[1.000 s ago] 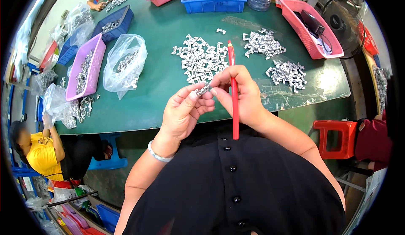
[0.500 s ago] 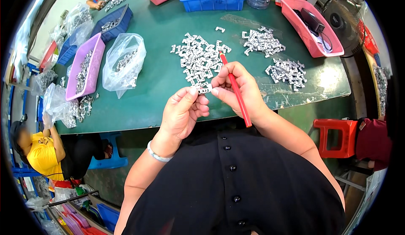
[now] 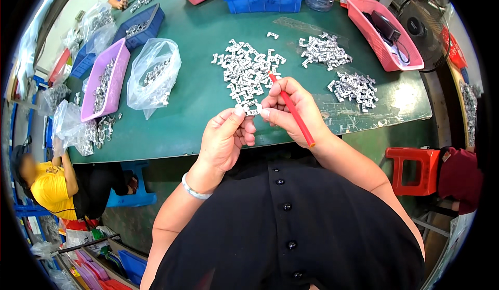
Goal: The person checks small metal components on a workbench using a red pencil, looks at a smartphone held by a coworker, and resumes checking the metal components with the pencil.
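Just in front of me, between both hands, is a small silvery metal bracket-like piece [image 3: 252, 109]. My left hand [image 3: 227, 133] pinches its left end between thumb and fingers. The thumb and forefinger of my right hand [image 3: 295, 112] touch its right end. A red pencil [image 3: 292, 109] also lies in my right hand, slanting across the palm with its tip toward the far side. Beyond my fingers spreads a loose pile of the same metal pieces [image 3: 244, 71]. Two smaller heaps, one farther [image 3: 326, 49] and one nearer [image 3: 354, 91], lie to the right.
At left stand a purple basket [image 3: 125, 56] and an open plastic bag [image 3: 132, 89] with metal parts. A blue basket [image 3: 264, 5] of rings is at the back. The pink basket [image 3: 358, 24] at right holds a dark device. A person in yellow [image 3: 54, 188] sits at left.
The red pencil has tilted a little in my right hand, its rear end shifting right and away from me. The metal piece stays between my fingers, turned slightly.
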`<state>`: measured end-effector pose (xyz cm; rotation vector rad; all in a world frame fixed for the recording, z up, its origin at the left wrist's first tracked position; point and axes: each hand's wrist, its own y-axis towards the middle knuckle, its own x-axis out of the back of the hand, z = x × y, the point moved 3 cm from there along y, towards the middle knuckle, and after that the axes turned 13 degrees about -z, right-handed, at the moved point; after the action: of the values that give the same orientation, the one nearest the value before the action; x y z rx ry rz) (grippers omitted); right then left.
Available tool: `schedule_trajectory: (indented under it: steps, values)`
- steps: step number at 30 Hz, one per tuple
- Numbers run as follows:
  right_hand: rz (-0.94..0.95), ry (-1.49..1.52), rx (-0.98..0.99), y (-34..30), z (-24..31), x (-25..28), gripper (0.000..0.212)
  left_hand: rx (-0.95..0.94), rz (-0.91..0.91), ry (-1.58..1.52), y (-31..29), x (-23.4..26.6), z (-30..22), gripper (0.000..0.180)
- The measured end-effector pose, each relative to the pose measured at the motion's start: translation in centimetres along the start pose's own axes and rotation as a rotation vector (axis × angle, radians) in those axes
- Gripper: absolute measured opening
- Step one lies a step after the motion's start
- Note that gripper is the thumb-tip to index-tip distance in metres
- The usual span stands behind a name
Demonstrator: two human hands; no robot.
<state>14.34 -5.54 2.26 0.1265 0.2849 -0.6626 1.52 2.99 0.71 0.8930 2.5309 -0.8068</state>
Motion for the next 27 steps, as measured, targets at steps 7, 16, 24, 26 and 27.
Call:
schedule_trajectory:
  steps: [7,16,24,26,27]
  values:
    - [-0.01,0.034,-0.053,0.1,-0.3,0.0,0.028,-0.044,-0.026,0.03,-0.2,0.0,-0.1,0.024]
    - [-0.026,-0.123,0.194,-0.4,0.2,-0.2,0.026,-0.123,-0.043,0.061,0.0,0.3,0.4,0.017]
    - [0.076,-0.374,0.717,-1.7,2.2,-1.9,0.023,-0.11,0.115,-0.073,0.5,0.3,0.7,0.018]
    - [0.072,-0.417,0.769,-1.7,2.3,-2.0,0.024,-0.113,0.13,-0.075,0.5,0.3,0.8,0.019]
    - [0.075,-0.422,0.787,-1.7,2.2,-1.9,0.025,-0.108,0.127,-0.077,0.5,0.3,0.8,0.019]
